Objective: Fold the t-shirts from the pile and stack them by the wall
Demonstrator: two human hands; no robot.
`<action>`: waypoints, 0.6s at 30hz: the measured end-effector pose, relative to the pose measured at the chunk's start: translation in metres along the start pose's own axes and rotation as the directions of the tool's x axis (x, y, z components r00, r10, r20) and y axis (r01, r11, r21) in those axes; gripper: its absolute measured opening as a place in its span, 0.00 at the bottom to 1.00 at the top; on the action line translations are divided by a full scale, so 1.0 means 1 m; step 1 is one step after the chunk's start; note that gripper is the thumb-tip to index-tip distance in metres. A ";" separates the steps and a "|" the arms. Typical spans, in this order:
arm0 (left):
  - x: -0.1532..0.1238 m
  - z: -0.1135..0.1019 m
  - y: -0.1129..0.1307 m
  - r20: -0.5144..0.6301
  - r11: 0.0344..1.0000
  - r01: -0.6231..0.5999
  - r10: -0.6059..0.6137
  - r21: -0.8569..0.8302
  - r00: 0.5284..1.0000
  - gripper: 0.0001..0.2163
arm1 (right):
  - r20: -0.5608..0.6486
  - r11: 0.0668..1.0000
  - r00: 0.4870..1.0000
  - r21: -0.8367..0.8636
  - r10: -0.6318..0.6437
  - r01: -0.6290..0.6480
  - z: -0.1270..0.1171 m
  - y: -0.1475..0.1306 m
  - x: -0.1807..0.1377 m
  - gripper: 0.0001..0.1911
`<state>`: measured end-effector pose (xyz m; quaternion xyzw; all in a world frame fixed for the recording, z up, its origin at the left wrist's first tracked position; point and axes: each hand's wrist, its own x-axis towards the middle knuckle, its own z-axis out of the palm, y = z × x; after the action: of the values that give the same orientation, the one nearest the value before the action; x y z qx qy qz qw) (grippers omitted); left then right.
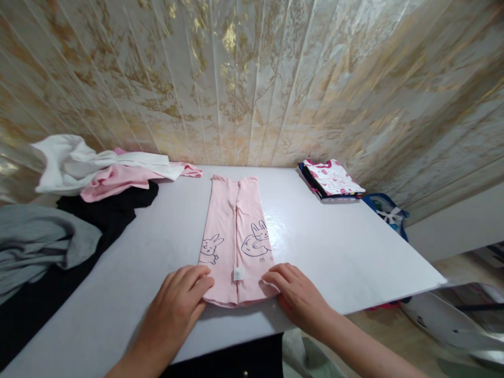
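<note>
On the white table (315, 252), the pink cloth (222, 218) lies flat between your left hand (177, 296) and right hand (294, 294). It looks light and soft, so the near corners seem good to hold. Both hands touch there; whether they pinch, I can't tell. Folded clothes (331, 181) sit past your right hand.

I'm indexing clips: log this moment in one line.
left hand: on pink rabbit-print garment, left edge; right hand: on its right edge; surface: white table; folded clothes: far right
</note>
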<state>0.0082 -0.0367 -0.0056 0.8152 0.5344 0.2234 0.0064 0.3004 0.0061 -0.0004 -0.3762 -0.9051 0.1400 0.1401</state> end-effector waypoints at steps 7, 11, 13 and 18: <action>-0.005 0.008 -0.012 0.016 0.992 -0.119 0.120 -0.031 0.993 0.15 | -0.097 0.999 0.994 -0.001 -0.053 0.053 0.005 0.006 0.006 0.16; -0.005 -0.005 -0.009 0.012 0.984 -0.165 0.166 -0.061 0.986 0.14 | -0.057 0.984 0.995 0.156 -0.079 0.087 -0.010 0.003 0.007 0.15; -0.009 -0.017 -0.001 0.055 0.976 -0.183 0.190 -0.121 0.980 0.14 | 0.036 0.957 0.994 0.277 -0.100 0.086 -0.027 -0.005 0.006 0.15; -0.017 -0.043 0.013 0.159 0.929 0.014 0.048 -0.370 0.986 0.11 | 0.317 0.797 0.928 0.603 -0.197 -0.037 -0.079 -0.028 0.008 0.17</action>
<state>-0.0022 -0.0673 0.0306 0.8197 0.4733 0.2514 0.2021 0.3049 0.0046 0.0838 -0.2408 -0.8392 0.4797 0.0873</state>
